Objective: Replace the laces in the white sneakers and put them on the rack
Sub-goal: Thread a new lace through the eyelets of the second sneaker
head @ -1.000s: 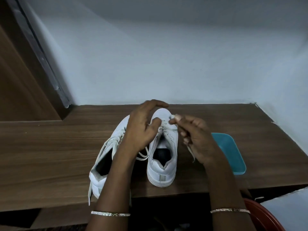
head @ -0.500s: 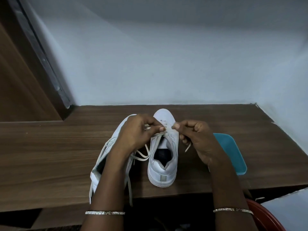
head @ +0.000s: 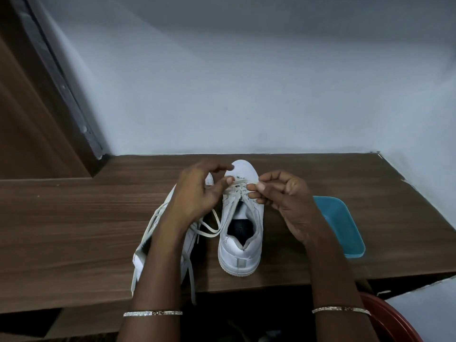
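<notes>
right hand (head: 283, 201) fingers pinch lace (head: 235, 190) at toe eyelets of white sneaker (head: 237, 257); left hand (head: 197, 193) fingers loose, thumb steadying. judgement: draw slack evenly, keep lace flat.

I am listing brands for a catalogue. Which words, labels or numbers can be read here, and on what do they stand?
None can be read.
Faint mark on the insole of the upright white sneaker: too blurred to read.
Bracelet on the left wrist: pattern only, no clear letters.
</notes>
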Demonstrator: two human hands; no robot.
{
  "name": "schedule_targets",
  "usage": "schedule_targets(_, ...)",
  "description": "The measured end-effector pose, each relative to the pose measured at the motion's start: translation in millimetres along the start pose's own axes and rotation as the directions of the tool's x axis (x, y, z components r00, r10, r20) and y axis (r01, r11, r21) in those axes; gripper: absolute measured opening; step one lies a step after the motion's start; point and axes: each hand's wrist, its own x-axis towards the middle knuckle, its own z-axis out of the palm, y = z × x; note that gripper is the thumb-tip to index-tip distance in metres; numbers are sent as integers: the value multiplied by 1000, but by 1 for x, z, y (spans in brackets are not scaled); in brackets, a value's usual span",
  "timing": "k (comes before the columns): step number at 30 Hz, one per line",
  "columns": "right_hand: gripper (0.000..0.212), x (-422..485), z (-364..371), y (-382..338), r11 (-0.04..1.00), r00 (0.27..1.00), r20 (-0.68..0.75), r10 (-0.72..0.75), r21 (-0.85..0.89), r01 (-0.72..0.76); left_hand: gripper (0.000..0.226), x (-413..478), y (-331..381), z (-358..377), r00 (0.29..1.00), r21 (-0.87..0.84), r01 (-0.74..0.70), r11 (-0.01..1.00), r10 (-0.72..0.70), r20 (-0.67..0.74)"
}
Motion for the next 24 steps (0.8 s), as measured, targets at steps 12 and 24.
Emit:
schedule_targets(12, 19, 2, 9, 5, 988, 997, -50, -57, -150, 49, 16, -1, 14, 8, 961, -276, 134, 952, -57, 272)
schedule_targets(24, 35, -2, 7, 21, 651, 981, 10, -195, -747, 137, 8, 0, 1, 8, 989, -47, 117, 992, -112, 100)
